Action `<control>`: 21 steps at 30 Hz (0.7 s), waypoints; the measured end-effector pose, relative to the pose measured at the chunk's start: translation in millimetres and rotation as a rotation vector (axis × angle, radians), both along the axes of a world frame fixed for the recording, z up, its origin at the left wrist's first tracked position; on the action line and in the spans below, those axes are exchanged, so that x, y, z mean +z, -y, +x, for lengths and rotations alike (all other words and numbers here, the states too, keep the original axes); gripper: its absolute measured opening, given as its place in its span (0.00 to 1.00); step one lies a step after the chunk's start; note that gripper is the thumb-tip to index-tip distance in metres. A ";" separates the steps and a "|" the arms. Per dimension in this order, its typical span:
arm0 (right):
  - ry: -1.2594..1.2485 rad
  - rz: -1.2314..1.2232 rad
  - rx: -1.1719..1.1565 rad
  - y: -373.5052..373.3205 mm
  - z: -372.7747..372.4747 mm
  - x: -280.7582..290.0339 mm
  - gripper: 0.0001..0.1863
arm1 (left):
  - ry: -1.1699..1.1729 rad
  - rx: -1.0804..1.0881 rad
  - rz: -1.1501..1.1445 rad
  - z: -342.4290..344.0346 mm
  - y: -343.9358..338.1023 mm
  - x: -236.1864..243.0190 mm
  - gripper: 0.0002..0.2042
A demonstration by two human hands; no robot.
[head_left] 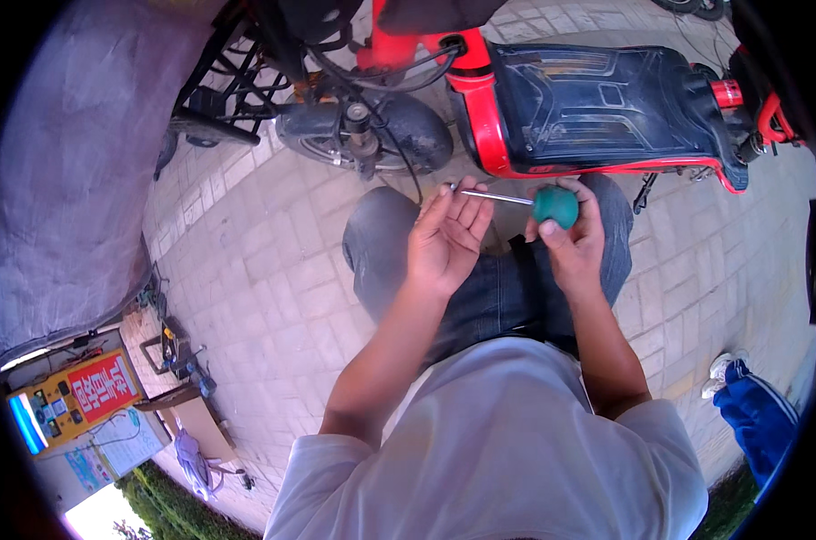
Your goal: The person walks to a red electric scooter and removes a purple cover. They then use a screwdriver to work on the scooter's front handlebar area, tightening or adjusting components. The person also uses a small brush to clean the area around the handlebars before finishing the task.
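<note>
A screwdriver with a round green handle (554,207) and a bright metal shaft lies across both hands above my knees. My right hand (577,236) is closed round the handle, thumb on its near side. The thumb and forefinger of my left hand (448,241) pinch together at the shaft's tip, its other fingers loosely curled with the palm up. Something tiny and dark shows at that pinch, too small to name. Just beyond my hands stands a red and black electric scooter, with its footboard (597,103) at the right and a black wheel (408,130) at the left.
Pale paving bricks (264,243) cover the ground. A grey cover (84,171) hangs at the left, near a black metal rack (232,81). Tools (178,346) and a cardboard box (201,427) lie at lower left. At the right is a person's blue trouser leg (757,418).
</note>
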State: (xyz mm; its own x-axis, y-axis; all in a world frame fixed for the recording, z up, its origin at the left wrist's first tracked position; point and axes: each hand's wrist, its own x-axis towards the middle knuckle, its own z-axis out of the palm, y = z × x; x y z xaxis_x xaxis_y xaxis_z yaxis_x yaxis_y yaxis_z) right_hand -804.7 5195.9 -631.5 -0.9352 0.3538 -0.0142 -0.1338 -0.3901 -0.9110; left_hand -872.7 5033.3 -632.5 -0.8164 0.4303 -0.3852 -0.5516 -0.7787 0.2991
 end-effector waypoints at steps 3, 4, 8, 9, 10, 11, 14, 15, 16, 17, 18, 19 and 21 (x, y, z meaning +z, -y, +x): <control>-0.068 -0.041 -0.032 4.0 -0.6 3.1 0.31 | -0.008 -0.032 0.023 -1.1 -1.1 8.6 0.08; -0.076 -0.036 -0.034 5.4 -0.2 4.8 0.31 | -0.008 -0.037 0.025 -1.1 -2.5 9.8 0.08; -0.101 0.013 -0.024 8.3 2.2 6.2 0.31 | -0.024 -0.033 0.025 -1.4 -3.4 13.2 0.08; -0.106 0.033 -0.021 7.9 2.8 5.4 0.31 | -0.033 -0.027 0.023 -1.4 -3.2 13.2 0.08; -0.148 0.131 -0.005 6.2 3.3 5.1 0.31 | -0.036 -0.027 0.012 -1.5 -2.7 12.7 0.08; -0.190 0.231 0.012 4.0 2.9 6.1 0.32 | -0.039 -0.027 0.001 -1.8 -1.6 11.8 0.08; -0.314 0.613 0.012 -2.8 -3.5 18.6 0.29 | -0.055 -0.017 -0.019 -4.7 1.7 11.6 0.07; -0.305 0.711 0.017 -5.3 -4.0 23.4 0.28 | -0.061 -0.014 -0.024 -6.2 2.5 11.7 0.07; -0.295 0.809 0.022 -7.3 -4.2 26.2 0.27 | -0.081 -0.016 -0.046 -6.9 3.5 10.3 0.07; -0.161 0.649 0.055 -5.4 -4.4 29.3 0.28 | -0.119 -0.020 -0.068 -11.6 6.3 10.5 0.07; -0.030 0.487 0.087 -1.5 -0.3 32.5 0.28 | -0.157 -0.025 -0.089 -15.8 9.1 12.2 0.07; 0.096 0.322 0.119 1.5 2.7 34.8 0.28 | -0.158 -0.015 -0.102 -16.5 9.4 15.2 0.06; 0.117 0.177 0.096 3.0 1.2 32.7 0.31 | -0.231 -0.051 -0.158 -23.2 10.4 24.5 0.06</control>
